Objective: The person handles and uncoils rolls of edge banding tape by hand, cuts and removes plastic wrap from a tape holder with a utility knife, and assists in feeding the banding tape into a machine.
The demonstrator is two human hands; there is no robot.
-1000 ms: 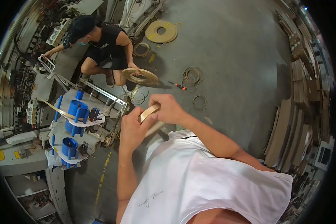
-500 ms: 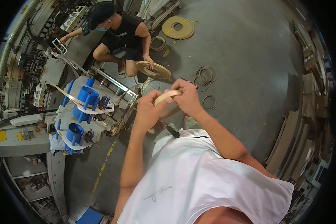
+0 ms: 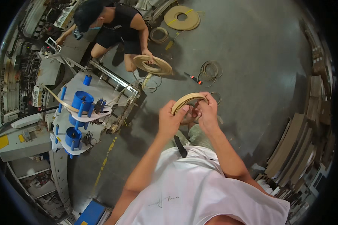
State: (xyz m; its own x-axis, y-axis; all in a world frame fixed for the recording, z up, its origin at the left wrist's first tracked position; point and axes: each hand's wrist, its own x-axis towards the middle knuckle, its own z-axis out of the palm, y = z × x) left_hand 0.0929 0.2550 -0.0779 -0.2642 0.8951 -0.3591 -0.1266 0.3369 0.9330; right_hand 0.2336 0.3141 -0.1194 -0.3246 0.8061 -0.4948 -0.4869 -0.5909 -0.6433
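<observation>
A small coil of tan edge banding (image 3: 187, 98) is held up in front of my waist, tilted so its open centre shows. My left hand (image 3: 169, 117) is closed on its left side, with the thumb on the inner rim. On the opposite side my right hand (image 3: 208, 112) grips the coil, its fingers curled into the opening. Part of the coil's lower rim is hidden by my fingers. Beyond it, a crouching co-worker (image 3: 118, 32) holds a larger tan coil (image 3: 165, 66) with one hand and touches a white machine handle with the other.
To the left stands a machine with blue reels (image 3: 82, 100) carrying a tan strip. Loose thin coils (image 3: 211, 71) and an orange-and-black hand tool (image 3: 194, 78) lie on the grey floor. A big coil (image 3: 172, 18) rests farther back. Stacked boards (image 3: 289, 146) line the right side.
My hands and the coil have shifted to the right in the picture. The coil has turned from nearly edge-on to showing its opening. The co-worker's head is slightly farther left.
</observation>
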